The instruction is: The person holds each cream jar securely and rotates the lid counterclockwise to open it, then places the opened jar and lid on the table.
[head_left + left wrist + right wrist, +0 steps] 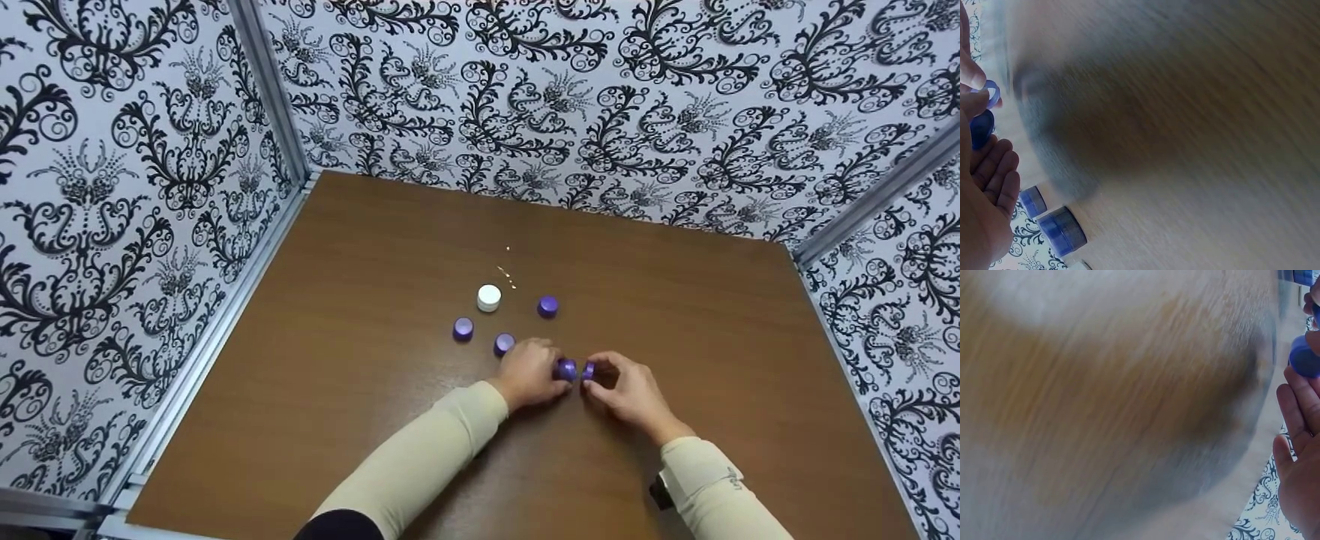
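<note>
In the head view my left hand point(531, 373) holds a small purple jar point(566, 369) tilted toward the right, low over the table. Facing it, a thin purple lid point(588, 371) is pinched between thumb and fingers of my right hand point(628, 390); a narrow gap parts lid and jar. From the left wrist the lid shows as a hollow ring point(994, 94), just above the dark blue round face point(982, 129) of the jar. The right wrist view catches the lid point(1304, 357) at the fingertips. Another purple jar point(504, 343) stands close behind my left hand, partly covered.
A white round jar point(489, 298) stands farther back, with purple jars to its left point(463, 328) and right point(548, 306). Small pale flecks point(507, 277) lie behind it on the brown table point(360, 300). Patterned walls point(525, 97) enclose the table.
</note>
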### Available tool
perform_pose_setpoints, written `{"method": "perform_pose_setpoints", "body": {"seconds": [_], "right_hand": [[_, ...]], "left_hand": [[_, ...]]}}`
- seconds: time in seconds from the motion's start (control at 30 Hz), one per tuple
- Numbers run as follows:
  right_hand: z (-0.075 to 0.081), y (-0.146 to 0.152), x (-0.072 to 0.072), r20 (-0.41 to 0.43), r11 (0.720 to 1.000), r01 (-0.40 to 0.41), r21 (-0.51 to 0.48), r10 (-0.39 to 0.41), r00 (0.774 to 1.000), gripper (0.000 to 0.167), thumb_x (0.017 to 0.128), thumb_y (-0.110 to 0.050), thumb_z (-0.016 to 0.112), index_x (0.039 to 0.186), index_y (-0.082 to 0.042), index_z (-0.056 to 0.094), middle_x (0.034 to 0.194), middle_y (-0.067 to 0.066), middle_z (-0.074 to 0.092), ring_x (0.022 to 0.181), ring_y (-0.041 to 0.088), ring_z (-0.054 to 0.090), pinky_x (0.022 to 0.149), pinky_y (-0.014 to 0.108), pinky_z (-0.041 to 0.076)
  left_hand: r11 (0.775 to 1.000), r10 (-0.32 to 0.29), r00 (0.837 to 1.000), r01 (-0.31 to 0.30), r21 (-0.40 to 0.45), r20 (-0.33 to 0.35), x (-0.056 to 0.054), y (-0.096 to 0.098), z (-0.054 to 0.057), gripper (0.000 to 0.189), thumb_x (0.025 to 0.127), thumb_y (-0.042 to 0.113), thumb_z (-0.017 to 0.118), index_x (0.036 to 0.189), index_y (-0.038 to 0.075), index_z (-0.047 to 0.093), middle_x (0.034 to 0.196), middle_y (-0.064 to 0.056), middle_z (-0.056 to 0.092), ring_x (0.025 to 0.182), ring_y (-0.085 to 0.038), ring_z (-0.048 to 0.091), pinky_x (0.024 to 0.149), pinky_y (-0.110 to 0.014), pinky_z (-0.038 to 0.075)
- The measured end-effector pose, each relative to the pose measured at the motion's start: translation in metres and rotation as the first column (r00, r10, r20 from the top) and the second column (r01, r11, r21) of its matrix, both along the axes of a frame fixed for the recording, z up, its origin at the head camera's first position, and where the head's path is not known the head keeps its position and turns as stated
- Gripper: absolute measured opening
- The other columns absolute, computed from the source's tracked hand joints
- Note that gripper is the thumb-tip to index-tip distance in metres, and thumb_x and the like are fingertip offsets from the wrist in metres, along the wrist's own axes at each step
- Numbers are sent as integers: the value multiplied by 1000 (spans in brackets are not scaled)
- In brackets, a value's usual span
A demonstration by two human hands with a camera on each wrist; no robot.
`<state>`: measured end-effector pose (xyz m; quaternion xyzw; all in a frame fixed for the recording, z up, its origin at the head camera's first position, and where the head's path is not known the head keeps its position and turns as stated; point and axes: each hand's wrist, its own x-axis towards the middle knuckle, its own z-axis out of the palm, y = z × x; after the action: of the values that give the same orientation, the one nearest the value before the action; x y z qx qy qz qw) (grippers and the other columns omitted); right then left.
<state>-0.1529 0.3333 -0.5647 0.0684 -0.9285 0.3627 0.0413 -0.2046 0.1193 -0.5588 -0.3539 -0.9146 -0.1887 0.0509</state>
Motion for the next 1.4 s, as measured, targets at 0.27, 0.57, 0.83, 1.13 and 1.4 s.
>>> {"method": "perform_pose_setpoints", "body": {"seconds": [0.27,0.57,0.83,1.13,1.4], "right_hand": [[-4,1,1,-22,997,10,79,-8,1000,33,81,-18,83,112,-14,70,104,-1,70,99,21,65,88,46,48],[-10,5,1,-61,995,-3,99,10,998,34,81,-19,84,111,-11,72,107,1,69,104,25,60,92,47,44],[-14,9,1,-112,996,14,83,-5,994,32,78,-18,86,106,-10,73,102,1,68,101,25,59,90,47,44],[-16,15,4,-64,999,40,31,-38,997,33,78,-19,86,107,-12,73,101,-2,68,101,23,59,89,45,45],[-17,15,4,-88,999,54,3,-53,995,33,76,-15,86,107,-12,74,103,-2,70,101,23,60,90,45,44]], "left_hand": [[1000,-5,1000,5,-13,-19,1,-1,0,37,77,46,79,93,14,74,89,2,65,85,-19,64,79,-33,50],[1000,-16,1000,16,-17,-7,0,0,-1,37,79,46,78,95,13,74,91,1,66,87,-19,65,82,-33,50],[1000,-16,1000,16,-17,-12,0,-1,0,37,79,46,78,95,13,74,91,1,66,87,-19,65,82,-33,50],[1000,-15,1000,15,2,26,1,-2,1,37,79,46,79,97,14,74,90,3,64,89,-17,64,84,-32,50],[1000,-27,999,26,8,25,0,-3,-1,37,79,45,78,100,15,75,92,4,66,91,-16,64,87,-31,49]]}}
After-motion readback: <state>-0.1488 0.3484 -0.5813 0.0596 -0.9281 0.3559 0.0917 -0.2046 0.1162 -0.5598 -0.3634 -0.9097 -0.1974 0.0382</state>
